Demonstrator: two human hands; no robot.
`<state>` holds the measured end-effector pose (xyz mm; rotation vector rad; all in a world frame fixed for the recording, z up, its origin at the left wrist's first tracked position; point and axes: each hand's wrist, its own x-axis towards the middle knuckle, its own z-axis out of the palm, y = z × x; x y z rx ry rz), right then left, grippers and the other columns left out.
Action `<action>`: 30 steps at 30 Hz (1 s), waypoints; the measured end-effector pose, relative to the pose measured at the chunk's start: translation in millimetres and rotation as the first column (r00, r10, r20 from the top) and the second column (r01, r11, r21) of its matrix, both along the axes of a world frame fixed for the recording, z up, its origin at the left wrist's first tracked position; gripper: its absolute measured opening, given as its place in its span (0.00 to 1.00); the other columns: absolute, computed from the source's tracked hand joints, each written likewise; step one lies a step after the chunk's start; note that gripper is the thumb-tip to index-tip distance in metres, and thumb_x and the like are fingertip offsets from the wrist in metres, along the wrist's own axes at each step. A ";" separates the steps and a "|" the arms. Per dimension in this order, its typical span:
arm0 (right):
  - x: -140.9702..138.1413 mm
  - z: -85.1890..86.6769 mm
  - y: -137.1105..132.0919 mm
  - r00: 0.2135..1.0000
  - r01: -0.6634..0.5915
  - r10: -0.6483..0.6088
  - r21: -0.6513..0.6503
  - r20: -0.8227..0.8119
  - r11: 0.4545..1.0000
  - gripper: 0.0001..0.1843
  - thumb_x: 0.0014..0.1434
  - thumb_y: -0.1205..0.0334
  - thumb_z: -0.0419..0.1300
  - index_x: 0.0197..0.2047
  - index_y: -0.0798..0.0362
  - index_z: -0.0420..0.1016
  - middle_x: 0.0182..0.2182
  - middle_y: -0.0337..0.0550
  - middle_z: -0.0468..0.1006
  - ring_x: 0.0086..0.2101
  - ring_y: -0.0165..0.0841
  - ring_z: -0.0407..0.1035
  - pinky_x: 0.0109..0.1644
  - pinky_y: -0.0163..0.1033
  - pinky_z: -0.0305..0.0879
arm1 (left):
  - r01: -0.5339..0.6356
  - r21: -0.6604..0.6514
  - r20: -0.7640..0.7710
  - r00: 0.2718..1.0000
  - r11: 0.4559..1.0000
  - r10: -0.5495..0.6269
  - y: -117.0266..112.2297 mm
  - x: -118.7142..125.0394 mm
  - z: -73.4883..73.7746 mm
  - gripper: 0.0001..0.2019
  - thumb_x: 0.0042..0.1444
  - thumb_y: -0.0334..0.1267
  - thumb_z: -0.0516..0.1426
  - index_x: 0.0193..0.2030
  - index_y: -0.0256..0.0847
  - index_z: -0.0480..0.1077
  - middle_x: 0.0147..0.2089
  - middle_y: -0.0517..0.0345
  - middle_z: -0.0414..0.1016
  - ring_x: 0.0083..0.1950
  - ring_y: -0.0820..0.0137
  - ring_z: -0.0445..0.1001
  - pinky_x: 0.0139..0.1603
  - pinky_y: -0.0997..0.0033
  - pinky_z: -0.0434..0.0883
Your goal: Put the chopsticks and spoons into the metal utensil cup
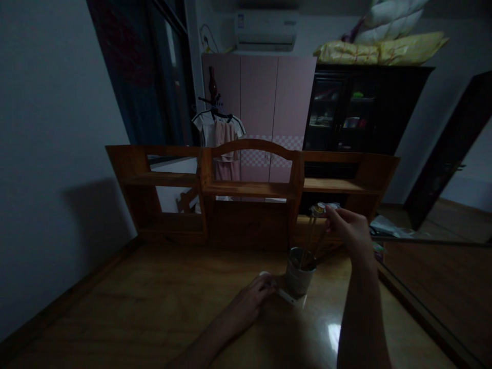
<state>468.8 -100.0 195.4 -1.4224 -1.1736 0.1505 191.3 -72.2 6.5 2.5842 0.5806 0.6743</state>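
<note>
A grey bucket-like pot (298, 277) stands on the wooden tabletop, and several thin sticks (307, 241) rise out of it. My right hand (348, 225) is above the pot on its right side, its thumb and fingers pinched on a small round white-and-yellow piece (319, 208) at the tops of the sticks. Left of the pot, my left hand (251, 302) rests low on the table with fingers curled. A small white round thing (264, 274) shows at its fingertips, partly hidden. Between that hand and the pot's base lies a flat white strip (286, 295).
A wooden shelf unit (249, 189) lines the table's back edge. A wall (57, 205) borders the left. Clear plastic wrapping (390, 228) lies beyond the right edge. Farther back are a pink wardrobe (257, 97), a clothes rack (213, 87) and a dark cabinet (361, 107).
</note>
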 end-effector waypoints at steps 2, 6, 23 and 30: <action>-0.2 0.0 0.3 1.000 0.006 -0.006 0.005 0.021 1.000 0.24 0.57 0.42 0.58 0.30 0.56 0.78 0.19 0.42 0.76 0.21 0.32 0.70 0.26 0.32 0.62 | 0.006 0.016 -0.016 1.000 1.000 -0.006 -1.4 0.4 -0.1 0.29 0.58 0.20 0.47 0.64 0.49 0.60 0.66 0.54 0.58 0.67 0.66 0.55 0.66 0.61 0.58; 1.4 -1.8 2.3 0.999 0.015 -0.015 0.004 0.035 1.000 0.24 0.57 0.42 0.58 0.29 0.56 0.78 0.19 0.42 0.76 0.21 0.32 0.70 0.26 0.32 0.62 | -0.013 0.035 -0.028 0.999 0.999 0.014 2.9 1.4 -4.1 0.29 0.58 0.21 0.47 0.64 0.49 0.59 0.62 0.53 0.64 0.64 0.66 0.61 0.63 0.63 0.63; 1.7 -3.1 1.8 1.000 0.012 -0.013 0.015 0.024 1.000 0.24 0.55 0.41 0.58 0.31 0.57 0.79 0.19 0.43 0.77 0.20 0.32 0.70 0.25 0.32 0.63 | -0.078 0.363 -0.095 0.988 0.929 0.120 11.0 1.8 -6.9 0.12 0.64 0.31 0.50 0.51 0.42 0.68 0.47 0.52 0.72 0.51 0.64 0.70 0.49 0.66 0.70; -7.6 4.9 -4.8 0.993 0.048 -0.048 0.006 0.105 0.999 0.24 0.58 0.42 0.56 0.29 0.56 0.78 0.18 0.42 0.75 0.21 0.33 0.70 0.25 0.32 0.61 | -0.086 0.267 -0.014 0.996 0.960 0.093 10.0 -1.8 -6.7 0.18 0.61 0.26 0.50 0.55 0.46 0.67 0.47 0.53 0.71 0.47 0.67 0.70 0.44 0.69 0.70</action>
